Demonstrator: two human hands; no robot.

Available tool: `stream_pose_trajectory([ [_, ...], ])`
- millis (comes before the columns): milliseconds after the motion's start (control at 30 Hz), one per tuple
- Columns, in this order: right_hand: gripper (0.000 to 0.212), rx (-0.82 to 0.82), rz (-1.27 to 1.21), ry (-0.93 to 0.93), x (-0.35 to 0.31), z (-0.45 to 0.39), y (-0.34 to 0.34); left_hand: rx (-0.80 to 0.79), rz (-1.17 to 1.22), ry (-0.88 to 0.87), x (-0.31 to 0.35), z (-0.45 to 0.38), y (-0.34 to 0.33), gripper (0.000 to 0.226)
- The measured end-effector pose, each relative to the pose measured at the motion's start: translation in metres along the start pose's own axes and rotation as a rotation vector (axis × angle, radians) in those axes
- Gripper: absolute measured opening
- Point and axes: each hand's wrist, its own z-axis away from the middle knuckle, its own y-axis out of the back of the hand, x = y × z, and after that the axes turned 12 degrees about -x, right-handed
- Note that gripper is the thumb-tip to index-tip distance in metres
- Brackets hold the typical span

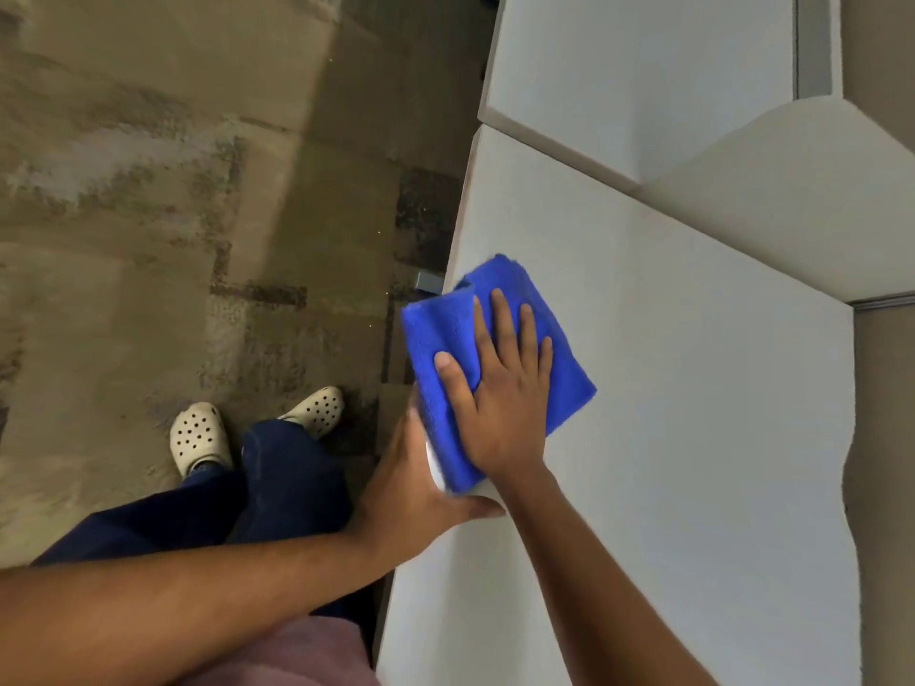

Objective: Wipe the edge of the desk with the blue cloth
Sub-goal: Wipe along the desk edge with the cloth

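Note:
A folded blue cloth (559, 368) lies over the left edge of the white desk (693, 438), part on the top and part hanging down over the side. My right hand (500, 393) lies flat on the cloth with fingers spread, pressing it onto the desk top. My left hand (421, 497) cups the desk edge from the side just below the cloth, thumb resting on the top surface and fingers hidden behind the edge and the cloth.
A second white desk (643, 66) adjoins at the back. A beige rounded partition (792, 200) rises at the right. Patterned brown carpet (173, 215) covers the floor at the left, where my legs and white clogs (198, 438) stand close to the desk.

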Motion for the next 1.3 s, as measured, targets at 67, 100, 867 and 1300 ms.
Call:
stream_pose_trajectory([
  [67,0.070,-0.015,0.009,-0.002,0.003,-0.003,0.001,0.005,0.011,0.013,-0.001,-0.003,-0.002,0.153],
  [100,0.070,-0.016,0.015,0.001,0.004,-0.012,0.004,0.007,0.005,0.022,-0.002,-0.003,-0.003,0.156],
  [867,0.067,-0.045,-0.176,-0.155,0.167,0.049,0.030,-0.041,0.044,0.088,-0.002,0.010,0.001,0.168],
  [1300,0.065,0.010,-0.069,-0.163,0.092,-0.131,0.065,0.010,-0.006,0.069,-0.003,0.006,-0.002,0.159],
])
